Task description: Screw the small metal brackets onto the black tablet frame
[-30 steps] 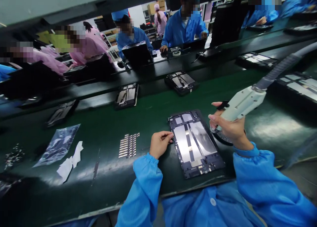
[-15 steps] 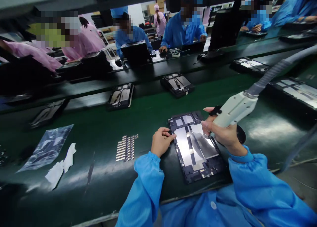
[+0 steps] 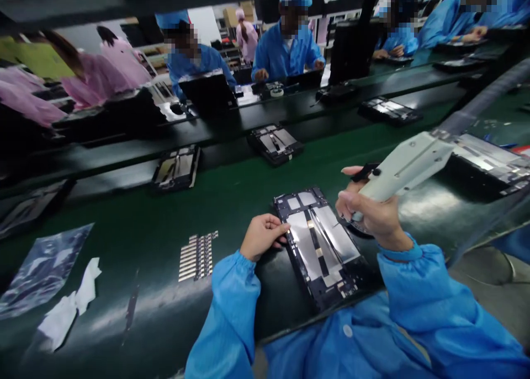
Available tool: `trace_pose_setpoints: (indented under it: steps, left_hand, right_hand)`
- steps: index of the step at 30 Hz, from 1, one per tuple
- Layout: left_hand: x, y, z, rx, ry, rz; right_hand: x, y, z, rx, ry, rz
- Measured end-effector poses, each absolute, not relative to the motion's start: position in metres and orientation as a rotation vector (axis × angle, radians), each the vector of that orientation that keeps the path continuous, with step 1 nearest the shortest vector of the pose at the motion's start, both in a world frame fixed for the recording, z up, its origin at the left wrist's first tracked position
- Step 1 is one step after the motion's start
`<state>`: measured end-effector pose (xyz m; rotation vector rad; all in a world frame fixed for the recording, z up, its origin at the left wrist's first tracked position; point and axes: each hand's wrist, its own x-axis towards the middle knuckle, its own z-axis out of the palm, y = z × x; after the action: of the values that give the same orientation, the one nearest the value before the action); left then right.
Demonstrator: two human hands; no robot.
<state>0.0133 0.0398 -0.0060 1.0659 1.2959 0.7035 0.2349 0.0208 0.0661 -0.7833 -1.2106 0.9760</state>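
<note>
In front of me on the green bench lies an opened tablet [image 3: 304, 246], its silver battery plates and dark flex strips facing up. My left hand [image 3: 265, 235] is closed on the tablet's left edge, thumb on the rim and fingers curled. My right hand [image 3: 372, 213] grips a pale handheld gun [image 3: 408, 161] with a black lever and a grey hose, just beyond the tablet's right side. The gun's tip is partly hidden by my fingers. A dark round object behind that hand is mostly covered.
Left of the tablet are a sheet of small metallic parts [image 3: 197, 256], a clear plastic bag [image 3: 47, 266] and torn white paper [image 3: 60, 321]. Other opened tablets [image 3: 275, 143] lie along the bench. The grey hose [image 3: 480, 103] slants in from upper right. Several co-workers sit opposite.
The view has swung right, so most things sit farther left. My right hand and the gun have moved rightward off the tablet. My left hand stays at the tablet's edge.
</note>
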Motion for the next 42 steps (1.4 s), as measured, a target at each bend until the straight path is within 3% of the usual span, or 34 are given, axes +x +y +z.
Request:
trace_pose_setpoints:
  steps: [14,42]
  left_hand:
    - [0.02,0.045,-0.011,1.014,1.303,0.554]
    - [0.016,0.047,-0.017,1.119,1.3,0.562]
  right_hand:
    - [0.152,0.042,0.042,-0.871,-1.394,1.143]
    - [0.139,0.048,0.004,-0.927,-1.504,1.056]
